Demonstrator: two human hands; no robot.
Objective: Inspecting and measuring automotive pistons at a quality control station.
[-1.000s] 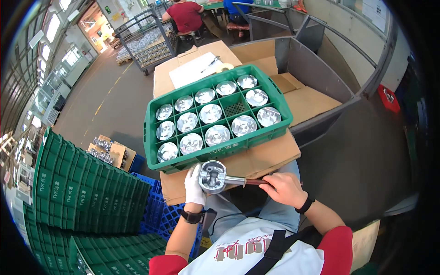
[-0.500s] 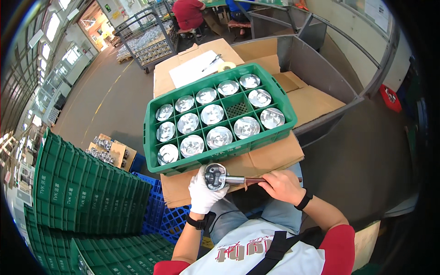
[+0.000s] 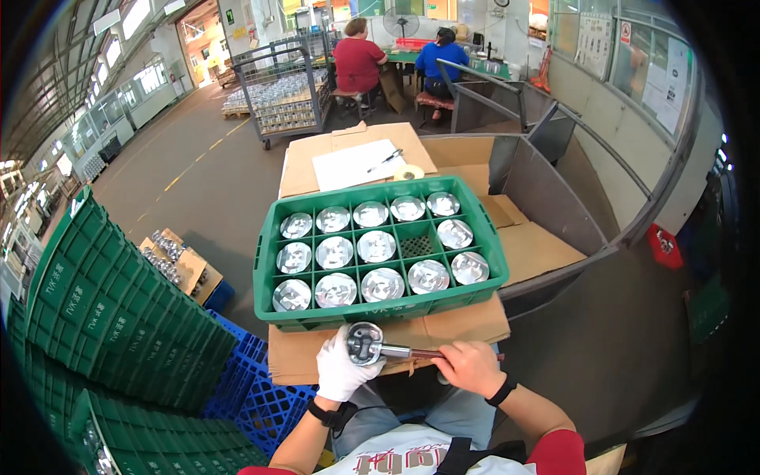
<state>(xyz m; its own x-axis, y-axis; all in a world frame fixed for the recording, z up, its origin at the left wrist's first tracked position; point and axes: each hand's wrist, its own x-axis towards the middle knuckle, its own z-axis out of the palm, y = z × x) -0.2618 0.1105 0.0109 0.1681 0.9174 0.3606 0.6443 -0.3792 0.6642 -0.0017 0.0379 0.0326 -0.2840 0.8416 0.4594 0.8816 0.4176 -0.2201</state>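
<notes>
My left hand (image 3: 339,374), in a white glove, grips a metal piston (image 3: 365,342) with its hollow underside facing up. My bare right hand (image 3: 473,369) is closed round a thin reddish-brown rod (image 3: 426,354). On the rod's left end sits a shiny cylindrical pin (image 3: 396,350), which meets the piston's side; how far it reaches in cannot be made out. Just beyond my hands stands a green divided crate (image 3: 380,315). Silver pistons (image 3: 376,246) fill its compartments, crown up, except one in the middle row, where the perforated bottom (image 3: 416,246) shows.
Cardboard (image 3: 297,356) lies under the crate; paper (image 3: 356,166), a pen (image 3: 385,161) and a tape roll (image 3: 408,172) lie behind it. Stacked green crates (image 3: 119,317) and a blue pallet (image 3: 265,380) are left, a grey metal bin (image 3: 546,190) right. Two people (image 3: 358,63) sit far off.
My view has tilted upward, showing more of the room and the seated people. Both hands keep their grip on the piston and the rod, with little visible shift between them.
</notes>
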